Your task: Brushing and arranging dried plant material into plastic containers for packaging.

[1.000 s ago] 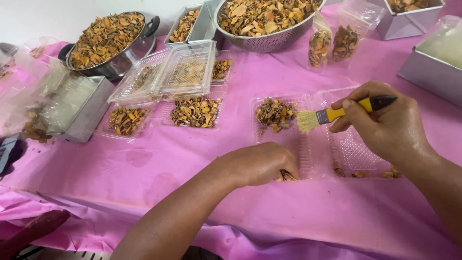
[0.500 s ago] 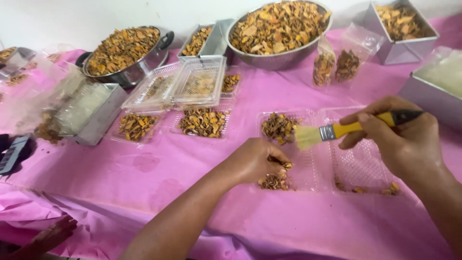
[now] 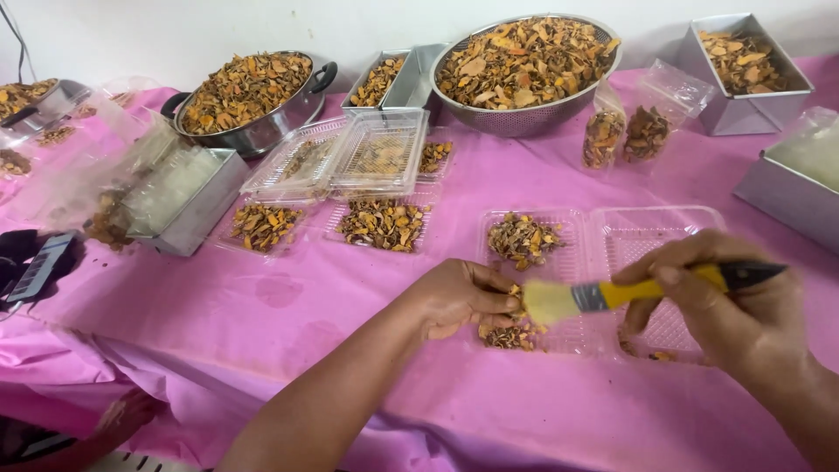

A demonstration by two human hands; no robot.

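A bench draped in pink plastic cloth (image 3: 288, 306) carried an open clear hinged plastic tray (image 3: 603, 262) holding dried orange-brown chips (image 3: 523, 238). The right hand (image 3: 730, 306) was closed around a yellow-handled flat brush (image 3: 612, 293), bristles meeting the left hand (image 3: 463, 297), which pinched chips at the tray's near edge. A hard sweep could probably flick chips onto the cloth.

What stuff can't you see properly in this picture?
Head view only:
- Left hand: its fingertips and whatever they pinch are hidden behind the brush bristles.
- Right hand covers part of the clear tray.
- Black device: cut off by the left edge.
- Steel box: cut off by the right edge.
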